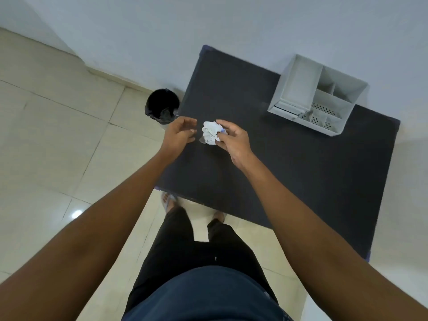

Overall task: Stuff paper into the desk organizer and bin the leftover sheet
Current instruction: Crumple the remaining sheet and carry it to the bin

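A crumpled white paper ball [210, 132] is pinched in the fingertips of my right hand [232, 141], above the left part of the dark table. My left hand [179, 133] hovers just left of the ball with its fingers apart and holds nothing. The white desk organizer [301, 85] stands at the table's far right, against the wall; it has several compartments, some with perforated floors, and no paper shows inside them. A black bin [162, 105] with a dark liner stands on the floor just past the table's left edge.
The dark grey table [289, 172] fills the middle and right of the view, with a white wall behind it. Beige floor tiles [53, 140] lie to the left. My legs and feet stand at the table's near edge.
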